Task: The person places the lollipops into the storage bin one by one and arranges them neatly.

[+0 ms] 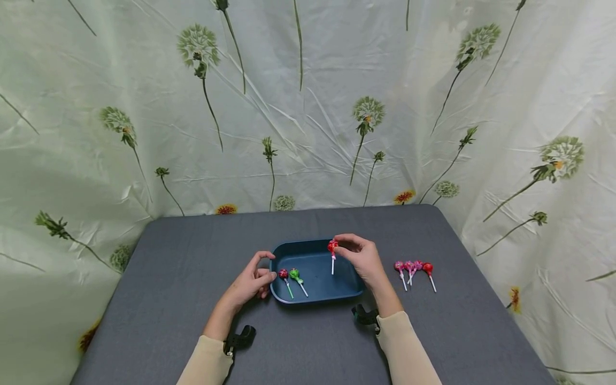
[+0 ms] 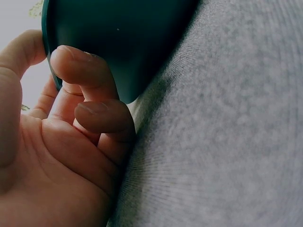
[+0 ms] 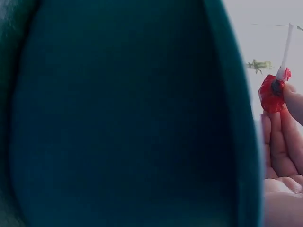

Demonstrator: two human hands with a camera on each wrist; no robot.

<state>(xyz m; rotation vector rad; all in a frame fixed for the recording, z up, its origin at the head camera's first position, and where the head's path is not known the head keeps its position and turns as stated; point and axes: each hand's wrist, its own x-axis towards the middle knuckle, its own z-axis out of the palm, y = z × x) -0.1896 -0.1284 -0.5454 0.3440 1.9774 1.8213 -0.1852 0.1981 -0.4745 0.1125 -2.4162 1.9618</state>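
A dark blue tray (image 1: 315, 297) with rounded corners lies on the table in the head view. At its left end my left hand (image 1: 247, 283) grips the rim with thumb and index finger; the left wrist view shows other fingers (image 2: 106, 116) curled beside the outer wall. My right hand (image 1: 363, 262) pinches a red-wrapped lollipop (image 3: 272, 97) by its head above the tray's right part, its white stick pointing down in the head view. Inside the tray, on the left, lie a dark red lollipop (image 1: 284, 274) with a green stick and a green lollipop (image 1: 294, 274) with a white stick.
Right of the tray, several pink and purple lollipops (image 1: 409, 266) and a red lollipop (image 1: 428, 267) lie in a row on the grey table (image 1: 207, 240). Behind the table hangs a pale curtain (image 1: 317, 155) with a dandelion print. Both wrists carry black straps (image 1: 243, 338).
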